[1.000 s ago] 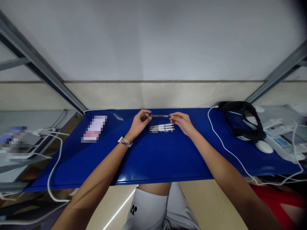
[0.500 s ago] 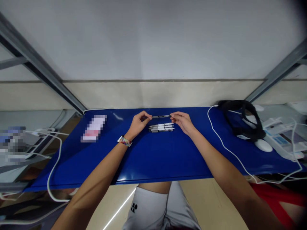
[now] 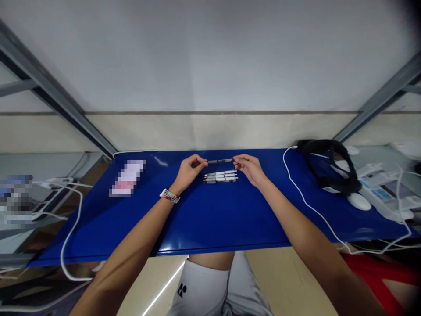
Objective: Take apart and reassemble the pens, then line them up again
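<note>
Blue tabletop [image 3: 223, 219]: glossy; carries the pen row [image 3: 220, 177], landmark for all places below.
Pen row: several slim white-and-grey pens side by side, lengths running left to right, dark tips at left; exact count unclear.
Held pen [image 3: 219, 161]: just beyond the pen row, roughly parallel to it; dark left part, paler right part. Contact with the tabletop cannot be told.
Left hand [image 3: 191, 172]: left of the pen row; thumb and fingers pinch the held pen's left end. Multicoloured wristband [image 3: 170, 195] at the wrist.
Right hand [image 3: 249, 169]: right of the pen row; fingertips pinch the held pen's right end, lower fingers near the row.
Hands: apart, joined only by the pen.
Black headset [image 3: 350, 186]: well right of the pen row, white oval object [image 3: 359, 202] beside it.
Pixelated panel [image 3: 127, 177]: well left of the pen row.
</note>
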`<state>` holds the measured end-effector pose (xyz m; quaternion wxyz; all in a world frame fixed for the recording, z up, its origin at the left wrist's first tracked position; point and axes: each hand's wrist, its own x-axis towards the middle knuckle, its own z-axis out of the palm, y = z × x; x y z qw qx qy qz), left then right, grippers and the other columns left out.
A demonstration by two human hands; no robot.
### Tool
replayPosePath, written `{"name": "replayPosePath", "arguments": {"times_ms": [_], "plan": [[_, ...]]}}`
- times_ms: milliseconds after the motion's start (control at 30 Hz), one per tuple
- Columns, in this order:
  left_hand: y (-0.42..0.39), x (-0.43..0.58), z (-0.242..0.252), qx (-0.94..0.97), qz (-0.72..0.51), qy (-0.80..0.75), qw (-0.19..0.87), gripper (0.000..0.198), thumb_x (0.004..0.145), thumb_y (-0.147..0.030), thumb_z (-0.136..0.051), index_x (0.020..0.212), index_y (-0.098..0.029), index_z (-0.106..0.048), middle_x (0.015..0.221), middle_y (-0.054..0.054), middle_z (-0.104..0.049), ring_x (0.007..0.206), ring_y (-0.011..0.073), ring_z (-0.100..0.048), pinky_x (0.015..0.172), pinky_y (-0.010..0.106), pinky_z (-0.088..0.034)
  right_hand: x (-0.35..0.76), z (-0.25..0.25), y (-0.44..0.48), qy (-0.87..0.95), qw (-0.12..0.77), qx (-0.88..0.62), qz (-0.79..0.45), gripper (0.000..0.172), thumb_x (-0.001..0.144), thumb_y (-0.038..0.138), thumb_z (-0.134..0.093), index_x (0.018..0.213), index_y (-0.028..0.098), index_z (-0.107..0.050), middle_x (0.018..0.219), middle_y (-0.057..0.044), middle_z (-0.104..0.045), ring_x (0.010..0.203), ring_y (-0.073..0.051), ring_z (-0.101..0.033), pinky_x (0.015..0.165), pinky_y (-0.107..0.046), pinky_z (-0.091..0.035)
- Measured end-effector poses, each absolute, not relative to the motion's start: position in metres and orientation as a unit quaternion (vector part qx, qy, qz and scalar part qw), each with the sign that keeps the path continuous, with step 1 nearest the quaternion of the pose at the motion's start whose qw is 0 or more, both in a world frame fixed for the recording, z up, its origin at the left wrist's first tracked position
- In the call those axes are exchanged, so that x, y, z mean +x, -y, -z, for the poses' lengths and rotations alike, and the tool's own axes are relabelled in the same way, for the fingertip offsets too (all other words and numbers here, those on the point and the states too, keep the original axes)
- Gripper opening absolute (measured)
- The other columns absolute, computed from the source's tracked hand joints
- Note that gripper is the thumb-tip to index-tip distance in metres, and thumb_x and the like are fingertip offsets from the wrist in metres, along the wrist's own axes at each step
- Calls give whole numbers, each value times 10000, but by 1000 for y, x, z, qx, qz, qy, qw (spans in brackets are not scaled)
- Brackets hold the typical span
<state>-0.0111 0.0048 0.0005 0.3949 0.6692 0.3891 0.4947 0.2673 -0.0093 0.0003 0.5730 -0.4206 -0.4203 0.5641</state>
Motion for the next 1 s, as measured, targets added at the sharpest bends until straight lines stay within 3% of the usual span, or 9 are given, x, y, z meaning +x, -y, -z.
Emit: {"name": "replayPosePath", "arguments": {"times_ms": [200,400,667,1000], "plan": [[-4,-13,0,720,-475,-386,329,211,925,-414,-795,906,-205,-775,974,74,-813,904,229,-739,880,388,-569,271,0,8,422,568,-431,-560,261,683,371,-943,846,193,-844,770,-62,-746,703,-176,-635,726,-362,-535],[-3,-12,-1,705,-486,-391,337,213,920,-422,-808,951,-213,-782,966,67,-812,870,220,-735,857,384,-571,270,-1,9,409,570,-419,-576,271,676,376,-953,855,213,-830,774,-47,-734,726,-180,-634,748,-364,-548],[-6,-10,3,679,-508,-384,365,239,901,-430,-834,983,-211,-785,990,75,-816,892,221,-747,858,378,-579,272,-4,9,379,549,-373,-645,277,764,378,-823,984,210,-844,807,-58,-738,758,-202,-644,807,-382,-563],[-4,-8,0,662,-525,-398,357,275,879,-448,-848,994,-206,-790,961,65,-802,832,197,-715,792,346,-568,273,-10,14,377,504,-330,-703,435,898,437,-666,1243,201,-789,976,-107,-769,865,-255,-668,839,-420,-597]]}}
